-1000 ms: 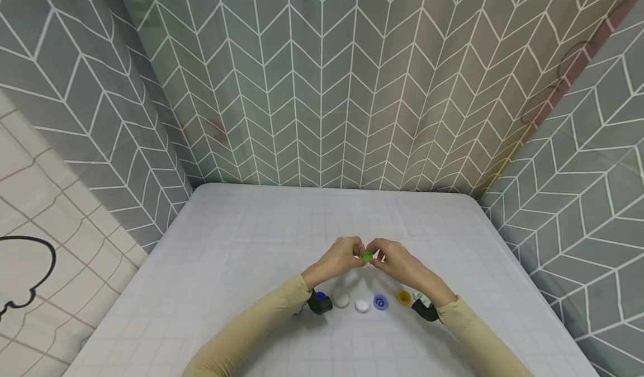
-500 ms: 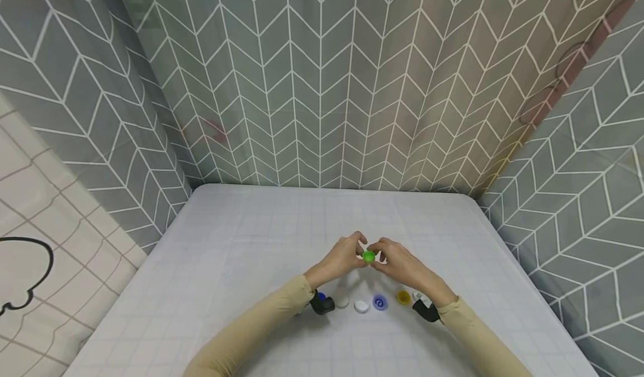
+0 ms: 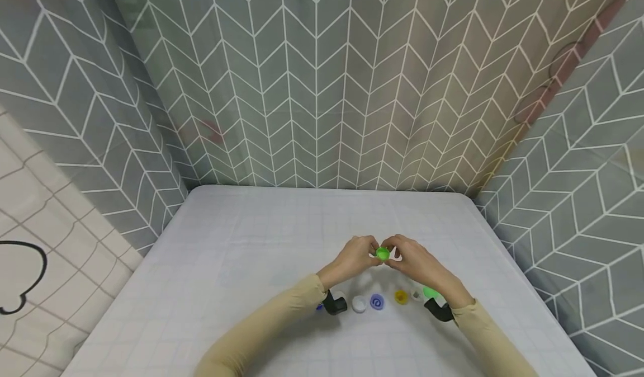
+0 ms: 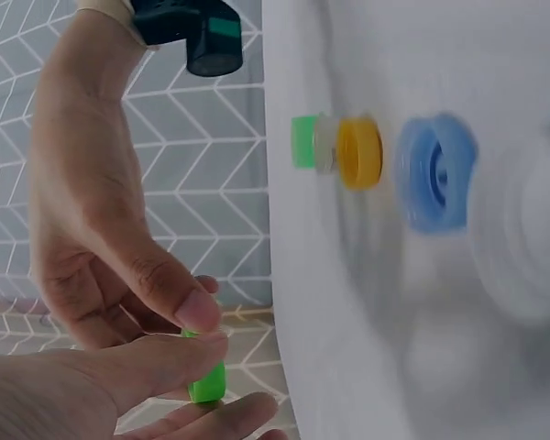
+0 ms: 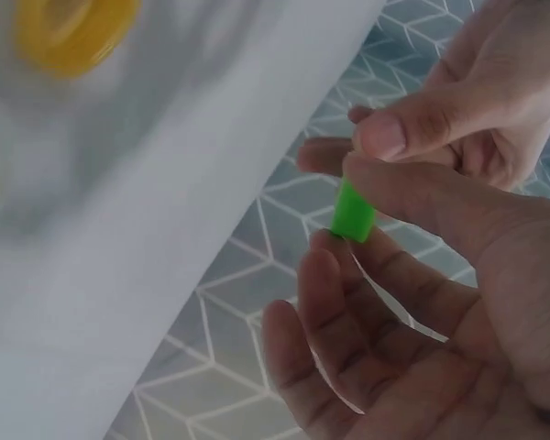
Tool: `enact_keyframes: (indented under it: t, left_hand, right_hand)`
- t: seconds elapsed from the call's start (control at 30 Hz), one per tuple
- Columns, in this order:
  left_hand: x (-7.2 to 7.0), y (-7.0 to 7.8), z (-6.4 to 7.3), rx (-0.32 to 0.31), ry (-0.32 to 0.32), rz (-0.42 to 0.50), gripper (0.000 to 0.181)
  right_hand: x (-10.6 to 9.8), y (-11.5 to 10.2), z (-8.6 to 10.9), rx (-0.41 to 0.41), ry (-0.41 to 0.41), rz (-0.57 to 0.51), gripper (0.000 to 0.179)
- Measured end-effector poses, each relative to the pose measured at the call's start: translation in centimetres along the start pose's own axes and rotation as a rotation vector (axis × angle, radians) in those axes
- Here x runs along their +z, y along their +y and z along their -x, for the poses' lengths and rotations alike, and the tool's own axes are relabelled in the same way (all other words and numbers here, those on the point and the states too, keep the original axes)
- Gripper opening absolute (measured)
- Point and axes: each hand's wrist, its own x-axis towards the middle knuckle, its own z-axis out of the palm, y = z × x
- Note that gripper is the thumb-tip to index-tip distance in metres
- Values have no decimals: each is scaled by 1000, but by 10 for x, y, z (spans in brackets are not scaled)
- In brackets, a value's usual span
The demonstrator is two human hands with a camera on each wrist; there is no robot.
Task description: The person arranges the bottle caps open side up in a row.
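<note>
A small round green bottle cap (image 3: pixel 383 254) is held up above the table between my two hands, its wide face toward the head camera. My left hand (image 3: pixel 354 257) pinches its left side with thumb and fingers. My right hand (image 3: pixel 413 260) pinches the opposite side, and the two thumbs come close together at the cap in the left wrist view. Edge-on in the right wrist view, the cap (image 5: pixel 352 213) sits between my right thumb and fingers, partly covered by the thumb.
On the white table (image 3: pixel 282 226) a row of caps lies below my hands: white (image 3: pixel 359 304), blue (image 3: pixel 377 302), yellow (image 3: pixel 401 297), a clear one (image 3: pixel 416 294) and another green (image 3: pixel 430 292). Black wrist cameras and sleeves partly cover the row's ends.
The green cap has tilted to show its wide face and shifted right with both hands. A left finger lifted half a second ago is back at the cap. The green piece by the right wrist now shows.
</note>
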Motion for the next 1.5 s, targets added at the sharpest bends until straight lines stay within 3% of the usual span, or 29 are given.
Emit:
enact_keyframes:
  t: [0.17, 0.37, 0.63, 0.9, 1.03, 1.23, 1.5]
  left_hand:
    - [15, 15, -7, 33, -15, -44, 28]
    - [34, 36, -16, 102, -16, -173, 29]
    - [71, 63, -30, 157, -13, -279, 28]
    - [106, 79, -42, 155, 18, -377, 25]
    - [115, 83, -46, 136, 16, -395, 25]
    - [126, 91, -50, 128, 8, -459, 18]
    - [142, 97, -49, 138, -31, -552, 9]
  right_hand:
    - [-14, 10, 15, 57, -31, 3, 29]
    - [-31, 23, 33, 114, -69, 4, 27]
    - [-50, 37, 57, 189, -121, 44, 25]
    - [-50, 51, 74, 228, -133, 124, 24]
    - [-48, 58, 78, 255, -124, 133, 25]
    - [-50, 65, 83, 333, -174, 115, 22]
    - [-38, 75, 91, 361, -215, 109, 19]
